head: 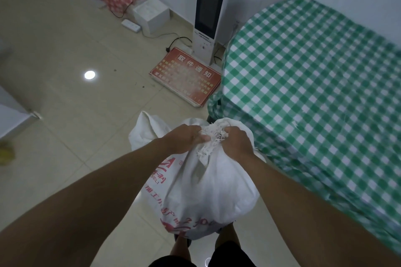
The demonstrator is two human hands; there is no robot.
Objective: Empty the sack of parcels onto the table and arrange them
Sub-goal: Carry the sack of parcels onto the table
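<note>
Sack (201, 191) of white woven plastic with red lettering hangs above the tiled floor (71, 136), just beside the bench (314, 84) draped in green-and-white check. Left hand (184, 137) and right hand (236, 142) grip its frayed, gathered mouth, fingers curled tight into the bunched fabric. A red notice board (186, 76) lies on the floor beyond.

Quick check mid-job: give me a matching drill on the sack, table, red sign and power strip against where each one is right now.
Things:
1. sack
2. table
3. red sign
4. power strip

Places:
A. lying on the floor by a white box
B. gripped at its neck by the left hand and the right hand
C. propped against the tower machine's base
D. under a green checked cloth

Pairs: 1-B, 2-D, 3-C, 4-A
</note>
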